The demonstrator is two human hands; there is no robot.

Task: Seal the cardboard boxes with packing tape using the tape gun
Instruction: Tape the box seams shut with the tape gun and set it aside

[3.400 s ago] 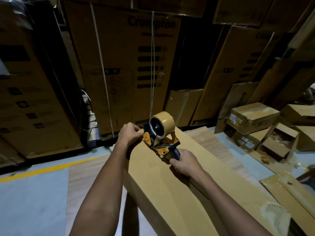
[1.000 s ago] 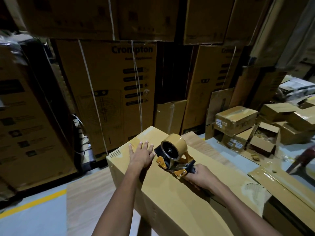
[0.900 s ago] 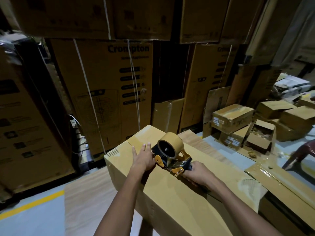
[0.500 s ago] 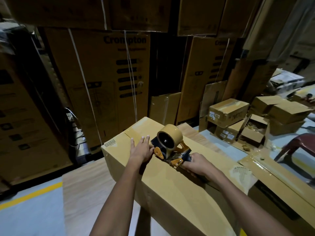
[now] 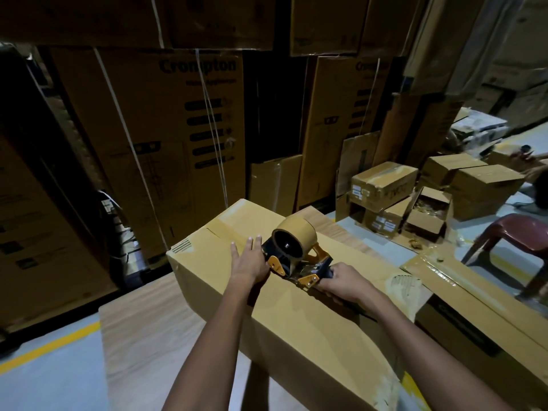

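Note:
A long brown cardboard box [image 5: 299, 330] lies across a low wooden board in front of me. On its top sits the orange and dark tape gun [image 5: 296, 256] with a roll of brown tape [image 5: 298, 237]. My right hand [image 5: 342, 281] grips the gun's handle at the near end. My left hand [image 5: 247, 259] lies flat on the box top just left of the gun, fingers straight and pointing away from me. A strip of tape runs along the box top beyond the gun toward the far end.
Tall printed cartons [image 5: 166, 137] are stacked close behind the box. Several smaller boxes [image 5: 385, 185], one open, stand at the right on the floor. A dark red plastic stool [image 5: 513, 232] is at far right. Flattened cardboard [image 5: 480, 295] lies beside the box. A yellow floor line [image 5: 47, 348] runs at left.
The tape gun has slid back along the box top toward me, leaving tape behind it. My left hand went from gripping at the far end to lying flat beside the gun.

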